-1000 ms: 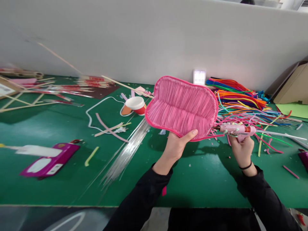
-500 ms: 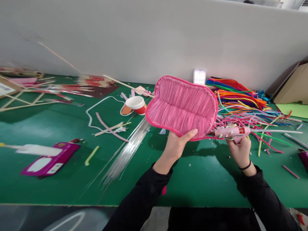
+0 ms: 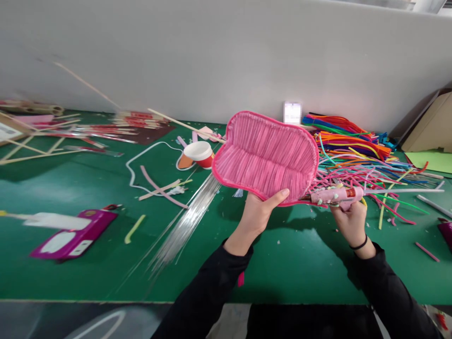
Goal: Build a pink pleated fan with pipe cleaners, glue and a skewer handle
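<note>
A pink butterfly-like panel of pipe cleaners point(image 3: 266, 160), edged in darker pink, is held up above the green table by my left hand point(image 3: 259, 212). The thumb lies over its lower front edge, and the other fingers are hidden behind it. My right hand point(image 3: 351, 219) is closed around the handle of a pink hot glue gun point(image 3: 335, 194), which has specks stuck on its body. A long glue stick point(image 3: 402, 190) protrudes from the gun's back end. The nozzle is at the panel's lower right edge, by a loose pink strip end; whether it touches I cannot tell.
Bundles of colourful pipe cleaners point(image 3: 363, 141) lie at the back right. A paper cup point(image 3: 199, 153), thin wires point(image 3: 190, 216), a purple packet point(image 3: 76, 235) and wooden sticks point(image 3: 38, 146) are on the left. A grey partition point(image 3: 197, 56) stands behind the table point(image 3: 289, 263).
The glue gun and my right hand have shifted slightly left, its nozzle still along the panel's lower right edge. The panel has moved very slightly left too.
</note>
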`<state>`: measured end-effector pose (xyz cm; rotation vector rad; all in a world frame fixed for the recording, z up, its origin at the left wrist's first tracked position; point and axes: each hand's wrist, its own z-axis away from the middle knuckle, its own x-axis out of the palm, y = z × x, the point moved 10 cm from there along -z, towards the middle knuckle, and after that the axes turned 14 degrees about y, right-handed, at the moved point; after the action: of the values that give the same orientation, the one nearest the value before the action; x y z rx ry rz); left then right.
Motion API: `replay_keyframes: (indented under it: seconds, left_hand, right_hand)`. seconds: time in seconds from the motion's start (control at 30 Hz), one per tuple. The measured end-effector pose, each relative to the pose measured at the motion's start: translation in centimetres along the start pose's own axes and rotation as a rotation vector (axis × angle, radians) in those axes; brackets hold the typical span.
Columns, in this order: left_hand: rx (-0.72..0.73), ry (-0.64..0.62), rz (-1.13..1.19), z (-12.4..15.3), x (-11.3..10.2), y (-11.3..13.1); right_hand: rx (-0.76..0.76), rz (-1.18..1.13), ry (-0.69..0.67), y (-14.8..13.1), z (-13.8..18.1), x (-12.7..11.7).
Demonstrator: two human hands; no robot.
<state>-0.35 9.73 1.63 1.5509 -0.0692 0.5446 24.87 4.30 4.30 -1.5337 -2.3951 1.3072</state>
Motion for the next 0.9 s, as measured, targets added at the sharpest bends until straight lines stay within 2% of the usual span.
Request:
replay_keyframes:
  seconds: [0.17,0.63,0.9]
  left_hand:
    - [0.016,0.004,-0.023,-0.1,-0.3,-0.3]
    - [0.043,-0.002,-0.038,-0.2,-0.5,-0.3]
    - [0.039,-0.013,-0.03,-0.3,-0.5,-0.5]
  right_hand:
    - [-0.024,-0.032,-0.001,-0.2,0.0,0.0]
    - [0.051,-0.026,-0.09,0.7,0.3,0.7]
    - [0.078,0.038,0.059,1.5,-0.3,-0.5]
